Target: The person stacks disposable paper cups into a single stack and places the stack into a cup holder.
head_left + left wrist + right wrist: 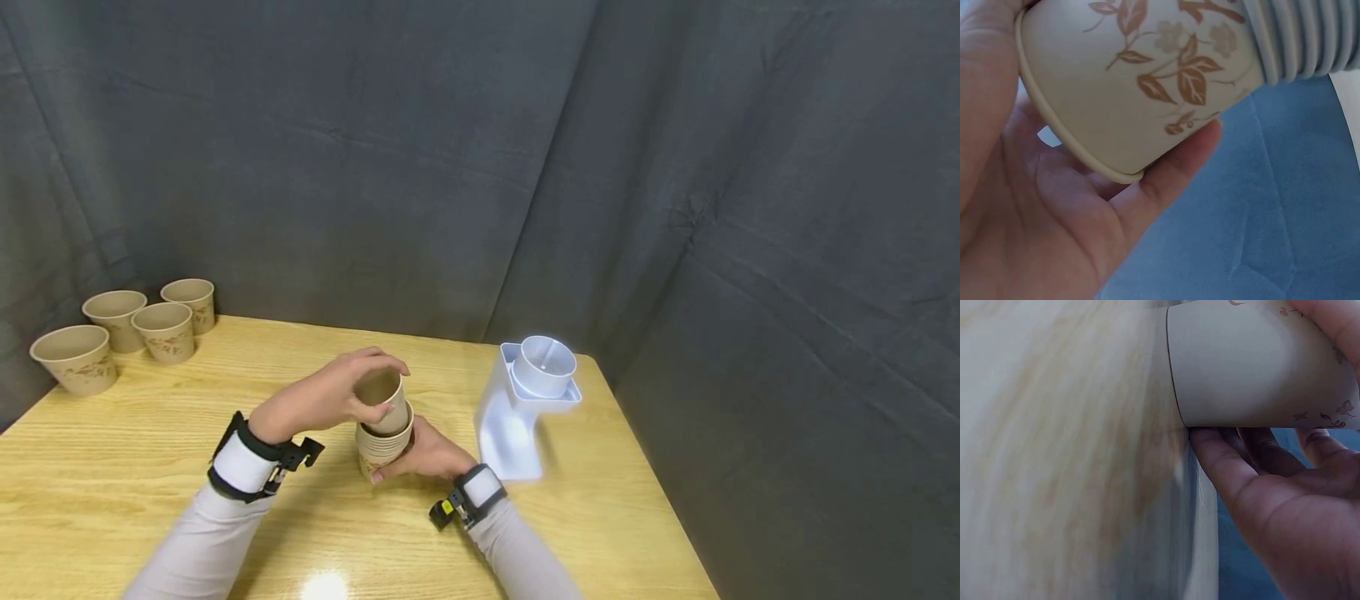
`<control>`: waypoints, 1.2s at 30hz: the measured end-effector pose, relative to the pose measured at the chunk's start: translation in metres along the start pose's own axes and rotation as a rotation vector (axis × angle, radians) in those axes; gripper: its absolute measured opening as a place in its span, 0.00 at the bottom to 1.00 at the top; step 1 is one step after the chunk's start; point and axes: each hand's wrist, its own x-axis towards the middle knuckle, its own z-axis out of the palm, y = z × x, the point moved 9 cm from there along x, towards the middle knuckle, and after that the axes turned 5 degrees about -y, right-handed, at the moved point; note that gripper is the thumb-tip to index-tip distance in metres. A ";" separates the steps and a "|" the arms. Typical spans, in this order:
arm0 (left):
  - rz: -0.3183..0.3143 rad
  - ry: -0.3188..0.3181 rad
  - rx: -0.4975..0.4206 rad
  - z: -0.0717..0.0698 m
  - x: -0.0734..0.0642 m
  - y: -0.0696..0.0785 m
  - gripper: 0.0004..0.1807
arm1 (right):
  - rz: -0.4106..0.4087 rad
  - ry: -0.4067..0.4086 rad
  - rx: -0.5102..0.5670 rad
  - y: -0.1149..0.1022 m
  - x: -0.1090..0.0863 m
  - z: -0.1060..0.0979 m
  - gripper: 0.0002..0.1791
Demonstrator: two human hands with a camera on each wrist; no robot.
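Note:
My left hand [348, 390] grips the top paper cup [390, 410] by its rim, thumb on the near side and fingers over the far side. That cup is beige with a brown leaf print [1175, 75], and most of its wall stands above the stacked rims, its base still inside the stack. Below it, a nested stack of matching paper cups [378, 450] stands upright on the table. My right hand [435, 454] holds this stack from the right, its thumb across the front. In the right wrist view the lowest cup [1247, 369] lies between thumb and fingers, its base at the tabletop.
Several separate beige paper cups [167, 337] stand upright at the table's far left. A white plastic stand [510, 433] with a round white cup-like top [546, 371] is to the right of my right hand. A dark curtain [337, 167] hangs behind the wooden table [150, 467].

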 end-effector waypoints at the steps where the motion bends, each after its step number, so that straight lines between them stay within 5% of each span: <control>1: -0.004 -0.005 -0.002 0.001 0.000 0.000 0.25 | 0.004 -0.001 -0.001 0.000 0.000 0.000 0.44; 22: -0.073 -0.162 0.017 0.042 0.006 -0.007 0.28 | 0.016 -0.001 -0.032 0.000 0.000 0.000 0.41; 36: -0.098 -0.174 0.051 0.047 0.006 -0.008 0.28 | 0.012 -0.013 -0.033 0.003 0.001 0.000 0.40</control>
